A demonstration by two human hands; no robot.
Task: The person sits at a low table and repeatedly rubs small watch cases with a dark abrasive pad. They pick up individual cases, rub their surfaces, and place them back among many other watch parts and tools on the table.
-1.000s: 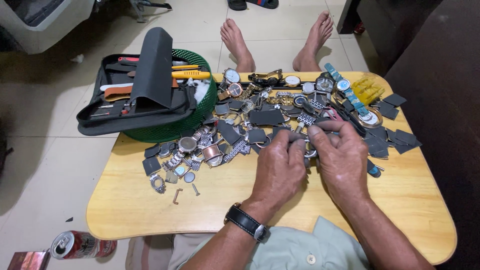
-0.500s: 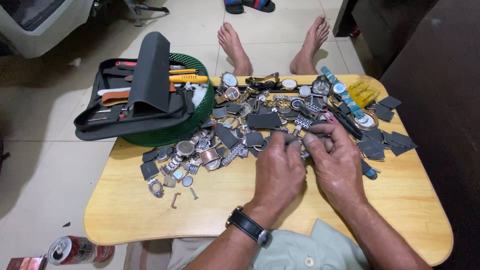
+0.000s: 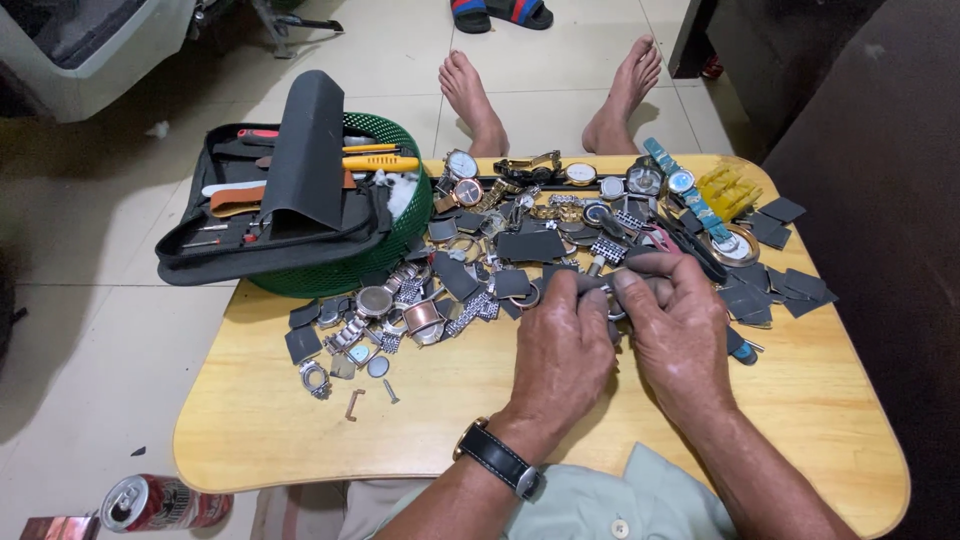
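**Small dark watch part pinched between both hands over the pile**

Held just above the near edge of the heap of watch parts (image 3: 520,250), at the middle of the wooden surface (image 3: 300,430): a small dark part (image 3: 612,288), mostly hidden by fingers. Long axis apparently left to right, from one hand to the other; which end points where, impossible to tell.

Compared with half a second ago: hands in nearly the same spot, still pressed together over the same part; pile, tool case (image 3: 270,215) and green basket (image 3: 400,150) unmoved.

Left hand (image 3: 560,350) palm down, knuckles up, fingers curled and clamped on the left end of the part; black wristwatch (image 3: 500,460) on that wrist. Right hand (image 3: 680,335) likewise palm down, thumb and forefinger closed on the right end, touching the left hand's fingertips. Both forearms reaching in from the bottom edge, converging. Red can (image 3: 160,502) lying on the floor beside the surface, bare feet (image 3: 550,95) beyond its far edge
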